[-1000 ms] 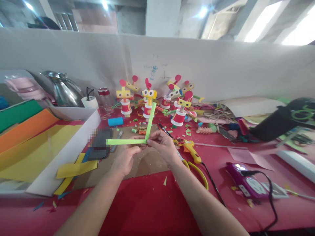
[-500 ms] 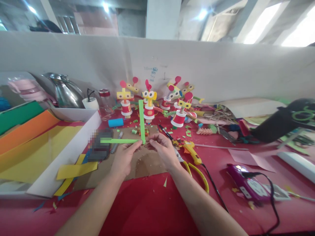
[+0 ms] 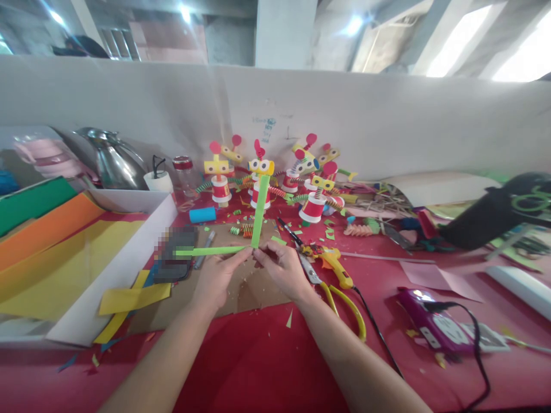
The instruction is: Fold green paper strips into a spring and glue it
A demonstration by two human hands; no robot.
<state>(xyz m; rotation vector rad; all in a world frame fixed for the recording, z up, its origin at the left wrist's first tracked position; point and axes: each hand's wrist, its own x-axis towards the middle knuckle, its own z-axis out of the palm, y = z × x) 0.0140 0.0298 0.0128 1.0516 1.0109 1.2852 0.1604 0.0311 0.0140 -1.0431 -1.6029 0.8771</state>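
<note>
Watching through the head camera, I see both hands meeting over the middle of the bench [image 3: 258,361], which is covered in red. The left hand [image 3: 217,281] is pinched narrow on the near end of the flat green strip [image 3: 206,250], which runs out toward 9 o'clock, level above a brown cardboard sheet [image 3: 252,289]. The right hand [image 3: 282,269] is closed, fingertips together, at the foot of the upright green strip [image 3: 259,212], which rises toward 12 o'clock with a slight lean to 1. The two strips touch at a corner right between my fingertips, forming an L; I cannot tell whether they are one folded piece or two joined. Beyond the upright strip, at 12 o'clock, stands a cluster of paper-cup figures [image 3: 312,206] with red cups, yellow heads and coiled arms. At 3 o'clock from the right hand lie a yellow glue gun [image 3: 333,264] and, just nearer me, yellow-handled scissors [image 3: 344,298], almost touching the wrist. Further toward 4 o'clock sits a purple power strip [image 3: 430,324] with a black cable plugged in. At 9 o'clock a white box [image 3: 124,258] holds sheets of yellow, orange and green paper, with a steel kettle [image 3: 114,163] behind it at 10 o'clock. Paper scraps are scattered around the figures.
</note>
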